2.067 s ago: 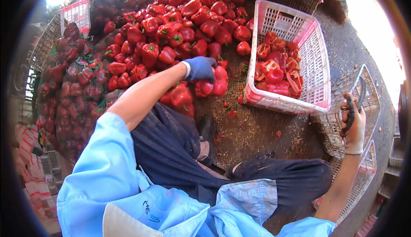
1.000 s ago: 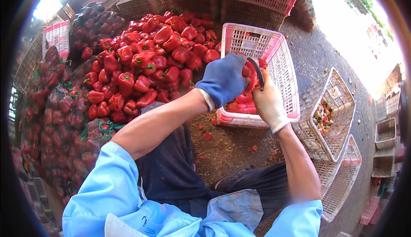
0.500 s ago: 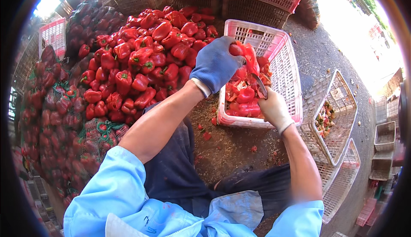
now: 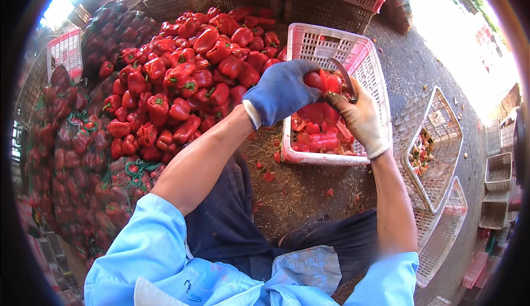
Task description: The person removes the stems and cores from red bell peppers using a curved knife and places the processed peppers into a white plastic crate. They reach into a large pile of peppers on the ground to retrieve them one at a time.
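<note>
My left hand (image 4: 282, 92), in a blue knitted glove, is closed round a cut red bell pepper (image 4: 321, 114) above a white and pink plastic crate (image 4: 381, 100). In a cream glove with darkened fingertips, my right hand (image 4: 366, 121) grips a small curved knife (image 4: 346, 78), its blade pointing up and away. The right fingertips also touch the pepper's near right side. Below both hands, cut red pepper pieces (image 4: 323, 142) lie in the crate. The knife's handle is hidden in my right hand.
A large heap of whole red peppers (image 4: 187, 77) lies to the left, beside filled net sacks (image 4: 83, 168). More crates (image 4: 331, 8) are stacked at the back. On the right, a tilted crate (image 4: 450, 168) holds pepper scraps (image 4: 422, 150). Bits of pepper litter the ground.
The right hand has risen and turned, so the knife blade now points upward and its fingers meet the pepper. The left hand has come slightly lower with the pepper, which shows opened flesh.
</note>
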Demonstrator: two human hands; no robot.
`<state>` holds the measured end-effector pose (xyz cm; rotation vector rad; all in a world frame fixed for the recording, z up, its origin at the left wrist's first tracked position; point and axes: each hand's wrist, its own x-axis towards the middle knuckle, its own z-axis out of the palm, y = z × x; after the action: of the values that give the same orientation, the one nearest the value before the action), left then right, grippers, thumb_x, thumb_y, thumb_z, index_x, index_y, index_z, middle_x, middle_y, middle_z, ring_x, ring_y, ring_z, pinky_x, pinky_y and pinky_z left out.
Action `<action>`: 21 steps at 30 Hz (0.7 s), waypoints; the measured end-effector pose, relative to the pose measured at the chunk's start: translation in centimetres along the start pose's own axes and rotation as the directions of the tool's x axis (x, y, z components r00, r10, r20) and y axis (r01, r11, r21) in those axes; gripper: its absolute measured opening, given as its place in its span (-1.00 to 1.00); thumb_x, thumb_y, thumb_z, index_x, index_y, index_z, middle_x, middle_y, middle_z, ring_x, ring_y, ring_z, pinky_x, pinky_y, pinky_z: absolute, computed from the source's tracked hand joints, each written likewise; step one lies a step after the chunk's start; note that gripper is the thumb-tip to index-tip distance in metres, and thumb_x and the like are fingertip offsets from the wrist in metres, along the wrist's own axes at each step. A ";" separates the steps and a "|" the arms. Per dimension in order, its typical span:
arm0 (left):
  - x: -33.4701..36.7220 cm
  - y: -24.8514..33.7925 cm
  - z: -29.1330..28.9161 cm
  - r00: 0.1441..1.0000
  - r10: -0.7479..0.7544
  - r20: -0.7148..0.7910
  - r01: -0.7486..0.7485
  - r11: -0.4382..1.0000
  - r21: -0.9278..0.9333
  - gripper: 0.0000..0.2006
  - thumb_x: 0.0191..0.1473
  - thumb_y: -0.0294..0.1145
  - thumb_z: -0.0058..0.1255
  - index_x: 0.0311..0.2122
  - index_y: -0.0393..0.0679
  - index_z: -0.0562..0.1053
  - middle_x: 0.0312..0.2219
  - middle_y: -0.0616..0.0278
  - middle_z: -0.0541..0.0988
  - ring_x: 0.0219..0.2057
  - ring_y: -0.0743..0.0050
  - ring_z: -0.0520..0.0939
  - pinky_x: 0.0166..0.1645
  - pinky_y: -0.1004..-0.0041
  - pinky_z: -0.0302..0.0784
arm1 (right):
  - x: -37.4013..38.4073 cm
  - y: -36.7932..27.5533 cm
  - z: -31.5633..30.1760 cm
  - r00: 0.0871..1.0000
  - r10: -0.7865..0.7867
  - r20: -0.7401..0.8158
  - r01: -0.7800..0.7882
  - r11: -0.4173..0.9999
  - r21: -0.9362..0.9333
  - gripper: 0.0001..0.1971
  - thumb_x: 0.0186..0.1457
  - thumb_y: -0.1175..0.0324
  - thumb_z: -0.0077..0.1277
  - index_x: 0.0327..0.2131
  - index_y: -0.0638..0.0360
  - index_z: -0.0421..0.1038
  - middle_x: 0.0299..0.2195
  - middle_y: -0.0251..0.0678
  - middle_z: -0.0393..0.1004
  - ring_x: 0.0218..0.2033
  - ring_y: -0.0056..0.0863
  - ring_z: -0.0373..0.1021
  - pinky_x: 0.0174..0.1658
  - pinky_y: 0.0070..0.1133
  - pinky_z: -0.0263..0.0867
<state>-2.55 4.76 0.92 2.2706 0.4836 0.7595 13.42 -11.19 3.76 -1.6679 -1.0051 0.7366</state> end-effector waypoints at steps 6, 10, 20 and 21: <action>-1.0 1.5 -0.3 0.995 -0.091 0.038 0.098 0.889 -0.447 -0.47 -0.08 -0.48 0.45 0.06 -0.28 0.56 -0.17 0.04 0.72 -0.17 0.35 0.72 0.01 0.39 0.66 | -0.1 0.2 -1.2 0.975 0.222 -0.016 -0.215 0.959 0.183 -0.62 0.25 0.20 0.18 0.04 0.21 0.54 -0.40 -0.38 0.61 -0.53 -0.71 0.38 -0.44 -0.64 0.29; -1.0 2.0 -0.2 0.996 0.071 -0.045 -0.083 0.907 -0.412 -0.48 -0.06 -0.58 0.44 0.05 -0.30 0.54 -0.09 0.08 0.68 -0.08 0.46 0.67 0.06 0.42 0.64 | 0.7 3.1 -2.1 0.939 0.341 -0.050 -0.308 0.895 0.321 -0.79 0.31 0.23 0.06 -0.13 0.14 0.55 -0.56 -0.44 0.47 -0.65 -0.65 0.32 -0.63 -0.58 0.20; 0.8 1.8 -2.5 0.941 -0.299 -0.161 0.111 0.720 -0.685 -0.58 0.14 -0.41 0.34 0.08 -0.26 0.50 -0.18 0.23 0.66 -0.21 0.57 0.65 -0.10 0.49 0.64 | 0.7 14.0 -6.6 0.994 0.100 -0.049 -0.110 0.813 -0.571 -0.67 0.18 0.14 0.28 -0.22 0.24 0.58 -0.53 -0.36 0.53 -0.67 -0.69 0.37 -0.69 -0.61 0.23; 0.7 1.3 -2.9 0.926 -0.362 -0.108 0.178 0.670 -0.721 -0.58 0.15 -0.38 0.33 0.08 -0.26 0.50 -0.20 0.23 0.66 -0.24 0.57 0.66 -0.13 0.50 0.64 | 1.0 12.1 -5.2 0.987 0.123 -0.108 -0.158 0.880 -0.448 -0.64 0.19 0.13 0.28 -0.17 0.27 0.57 -0.53 -0.36 0.53 -0.68 -0.71 0.35 -0.68 -0.64 0.23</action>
<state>-3.68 5.65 3.86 1.3530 0.5205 0.8828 21.51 -14.38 -6.14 -2.1793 -1.0655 0.5480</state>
